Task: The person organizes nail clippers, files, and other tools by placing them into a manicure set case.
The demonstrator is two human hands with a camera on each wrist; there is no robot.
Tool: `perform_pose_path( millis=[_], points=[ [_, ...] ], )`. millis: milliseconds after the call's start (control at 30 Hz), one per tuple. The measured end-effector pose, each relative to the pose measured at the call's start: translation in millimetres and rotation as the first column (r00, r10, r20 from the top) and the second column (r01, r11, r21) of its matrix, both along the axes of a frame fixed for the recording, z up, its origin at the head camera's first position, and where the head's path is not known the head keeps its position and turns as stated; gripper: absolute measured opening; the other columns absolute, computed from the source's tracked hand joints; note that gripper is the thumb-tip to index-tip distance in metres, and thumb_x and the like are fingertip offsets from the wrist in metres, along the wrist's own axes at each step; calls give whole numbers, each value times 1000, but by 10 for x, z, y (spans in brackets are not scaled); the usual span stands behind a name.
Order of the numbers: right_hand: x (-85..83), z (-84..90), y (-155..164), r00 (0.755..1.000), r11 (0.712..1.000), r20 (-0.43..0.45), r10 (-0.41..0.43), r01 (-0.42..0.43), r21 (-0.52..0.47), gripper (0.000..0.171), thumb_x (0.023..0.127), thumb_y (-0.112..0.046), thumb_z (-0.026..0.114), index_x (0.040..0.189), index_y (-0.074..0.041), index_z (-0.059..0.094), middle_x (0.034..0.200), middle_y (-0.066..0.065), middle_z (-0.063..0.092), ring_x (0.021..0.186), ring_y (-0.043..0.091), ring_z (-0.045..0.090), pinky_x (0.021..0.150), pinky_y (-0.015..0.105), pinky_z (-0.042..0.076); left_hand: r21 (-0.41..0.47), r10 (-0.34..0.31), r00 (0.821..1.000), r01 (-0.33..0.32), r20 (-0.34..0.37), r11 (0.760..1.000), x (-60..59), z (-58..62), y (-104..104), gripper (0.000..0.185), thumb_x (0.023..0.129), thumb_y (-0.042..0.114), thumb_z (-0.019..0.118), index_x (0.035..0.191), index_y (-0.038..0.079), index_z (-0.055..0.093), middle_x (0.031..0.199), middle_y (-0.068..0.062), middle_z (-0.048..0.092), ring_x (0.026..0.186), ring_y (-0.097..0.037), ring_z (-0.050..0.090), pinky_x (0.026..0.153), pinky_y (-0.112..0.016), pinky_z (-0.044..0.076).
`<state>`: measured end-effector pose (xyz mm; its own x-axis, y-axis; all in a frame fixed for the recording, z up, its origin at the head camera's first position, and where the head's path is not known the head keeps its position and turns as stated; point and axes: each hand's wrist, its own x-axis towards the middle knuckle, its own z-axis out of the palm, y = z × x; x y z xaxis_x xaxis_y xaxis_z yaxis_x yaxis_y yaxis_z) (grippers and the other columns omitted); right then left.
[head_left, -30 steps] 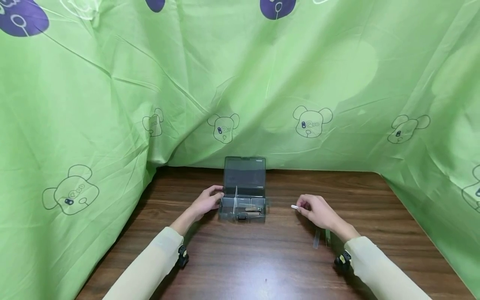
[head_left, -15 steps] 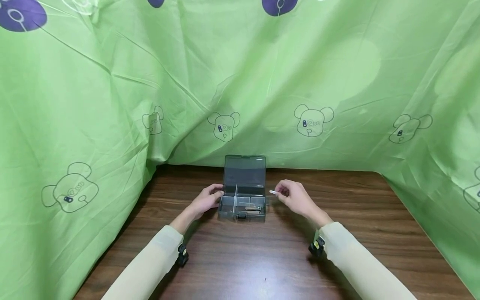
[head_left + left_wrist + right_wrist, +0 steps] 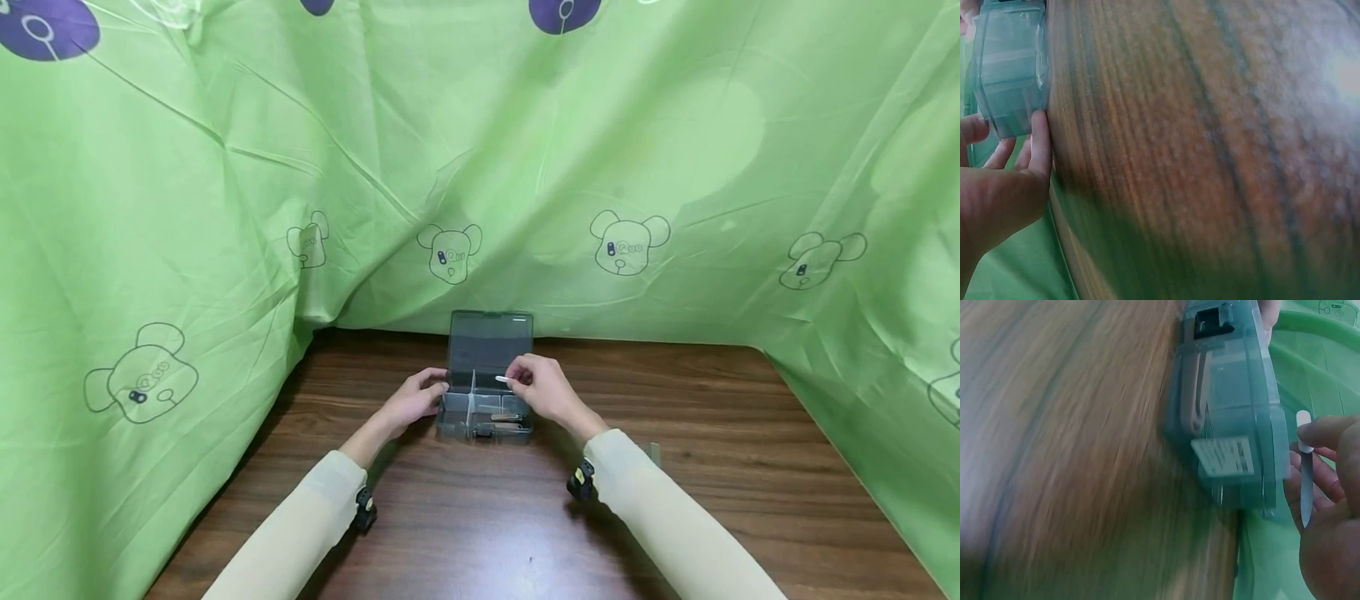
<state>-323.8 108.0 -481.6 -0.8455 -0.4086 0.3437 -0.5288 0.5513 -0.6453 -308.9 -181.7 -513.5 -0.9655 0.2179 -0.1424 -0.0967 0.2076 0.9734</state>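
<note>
**Wooden table, green cloth, open compartment box**

Dark wood-grain table (image 3: 480, 517) is seen filling the lower part of the head view, walled in at 9, 12 and 3 o'clock by a draped green cloth (image 3: 225, 167) printed with outlined bear heads and purple patches. The cloth is creased throughout and meets the table edge on all three sides.

At the far middle of the table, toward 12 o'clock from the person, a translucent grey compartment box (image 3: 485, 415) is set, its lid (image 3: 491, 348) raised upright against the cloth. White dividers are seen parting the tray, and small metal pieces lie in the compartments toward 3 o'clock; what they are cannot be told.

The box's side at 9 o'clock is held by the left hand (image 3: 414, 402), its fingers curled against the wall. In the left wrist view, the fingertips are seen touching the box's corner.

A thin tool with a white tip (image 3: 503, 380) is pinched between the thumb and fingers of the right hand (image 3: 546, 388) and held over the box's rear compartments, in front of the lid. In the right wrist view, the tool is seen just beside the box wall, apart from it.

A clear strip (image 3: 655, 453) is partly hidden behind the right sleeve, at 3 o'clock from the box.
</note>
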Motion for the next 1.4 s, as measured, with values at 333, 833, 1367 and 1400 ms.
perform_pose_path(
  millis=[333,833,1367,1400],
  points=[
    [-52,-91,-222,1000,999,17,-12,11,33,6,95,-6,77,91,-8,73,90,0,68,81,12,64,75,28,58,8,7,1000,-7,6,1000,4,-30,-5,44,110,13,55,152,-1,49,133,-22,60,122,-30,63,107,-54,54],
    [-79,-101,-298,1000,999,28,-11,10,43,11,95,-4,77,88,-12,72,88,-2,67,80,12,63,74,29,57,14,7,1000,-7,4,1000,-15,-13,-10,45,110,11,54,153,-2,47,135,-25,59,121,-30,62,107,-54,54],
    [-50,57,-201,999,999,31,32,-33,41,5,95,-5,78,99,-5,75,94,1,69,84,13,66,78,29,59,-4,19,1000,-19,17,1000,-12,-19,0,44,110,14,55,152,2,50,136,-21,59,122,-29,62,107,-54,54],
    [-42,83,-164,999,998,14,45,-46,46,6,94,-5,78,99,-4,75,94,1,69,84,13,66,77,30,59,-5,17,1000,-17,14,1000,-12,-22,-2,44,110,14,55,152,2,49,136,-21,59,122,-29,62,107,-54,54]
  ],
)
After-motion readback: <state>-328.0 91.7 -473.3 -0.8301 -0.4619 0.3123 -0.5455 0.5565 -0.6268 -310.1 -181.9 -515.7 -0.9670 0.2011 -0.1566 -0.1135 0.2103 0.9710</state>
